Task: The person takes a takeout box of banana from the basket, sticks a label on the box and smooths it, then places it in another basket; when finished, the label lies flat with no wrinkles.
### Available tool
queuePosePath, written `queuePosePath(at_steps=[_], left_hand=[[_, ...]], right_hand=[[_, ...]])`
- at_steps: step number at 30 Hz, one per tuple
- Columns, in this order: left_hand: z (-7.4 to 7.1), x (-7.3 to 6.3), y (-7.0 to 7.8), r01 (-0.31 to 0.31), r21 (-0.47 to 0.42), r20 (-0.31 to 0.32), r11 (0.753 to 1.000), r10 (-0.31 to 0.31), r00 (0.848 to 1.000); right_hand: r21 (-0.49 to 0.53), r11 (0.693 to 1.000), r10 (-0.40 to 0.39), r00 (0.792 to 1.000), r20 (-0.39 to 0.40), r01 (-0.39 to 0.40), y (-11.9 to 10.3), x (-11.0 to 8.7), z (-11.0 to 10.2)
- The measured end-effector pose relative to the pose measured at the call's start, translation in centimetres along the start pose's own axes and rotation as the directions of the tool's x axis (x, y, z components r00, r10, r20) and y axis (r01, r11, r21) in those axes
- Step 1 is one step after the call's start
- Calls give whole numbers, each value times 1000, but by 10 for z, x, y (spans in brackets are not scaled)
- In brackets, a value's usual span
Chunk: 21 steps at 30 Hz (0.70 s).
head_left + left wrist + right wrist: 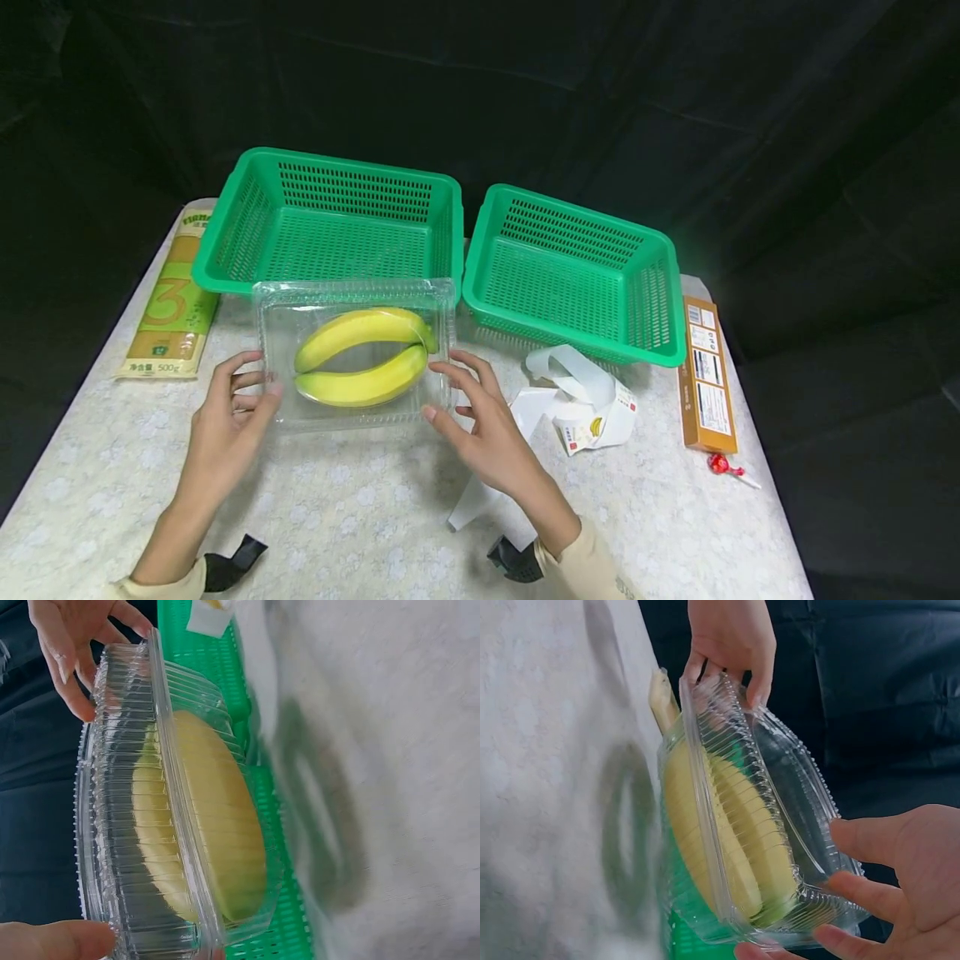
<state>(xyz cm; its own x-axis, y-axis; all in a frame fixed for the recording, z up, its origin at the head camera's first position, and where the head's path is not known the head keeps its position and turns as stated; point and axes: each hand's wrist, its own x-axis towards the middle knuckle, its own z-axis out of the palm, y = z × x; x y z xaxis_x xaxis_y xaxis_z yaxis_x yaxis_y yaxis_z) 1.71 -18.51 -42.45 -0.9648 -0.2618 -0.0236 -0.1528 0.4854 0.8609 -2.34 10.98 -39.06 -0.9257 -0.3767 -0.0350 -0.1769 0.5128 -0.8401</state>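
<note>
A clear plastic clamshell box [360,417] with two yellow bananas [367,388] inside is held up over the tabletop, its far side overlapping the left green basket in the head view. My left hand [231,421] grips its left end, thumb on the near side. In the left wrist view that thumb [60,941] lies along the ribbed lid. At the right end, my right hand [483,425] holds the box between thumb and spread fingers, the thumb by the near corner. Seen from the right wrist, those fingers [866,896] meet the lid's end.
Two green plastic baskets, left [337,242] and right [555,279], stand at the back. A noodle pack [168,304] lies at left. Crumpled white paper packaging [592,408] is beside my right hand, with an orange box [707,375] and red lollipop [720,464] farther right.
</note>
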Motion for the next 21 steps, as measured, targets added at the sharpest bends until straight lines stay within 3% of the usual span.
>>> queuePosePath(at_steps=[9,13,21], left_hand=[[11,-8,-21,59,63,125,996,-67,990],[17,-7,-24,76,91,135,993,-88,987],[19,-3,-23,85,97,131,992,-98,987]], right_hand=[[20,996,90,991,98,-92,24,-15,16],[16,994,108,990,96,-110,36,-17,23],[39,993,108,992,69,-111,39,-16,24]])
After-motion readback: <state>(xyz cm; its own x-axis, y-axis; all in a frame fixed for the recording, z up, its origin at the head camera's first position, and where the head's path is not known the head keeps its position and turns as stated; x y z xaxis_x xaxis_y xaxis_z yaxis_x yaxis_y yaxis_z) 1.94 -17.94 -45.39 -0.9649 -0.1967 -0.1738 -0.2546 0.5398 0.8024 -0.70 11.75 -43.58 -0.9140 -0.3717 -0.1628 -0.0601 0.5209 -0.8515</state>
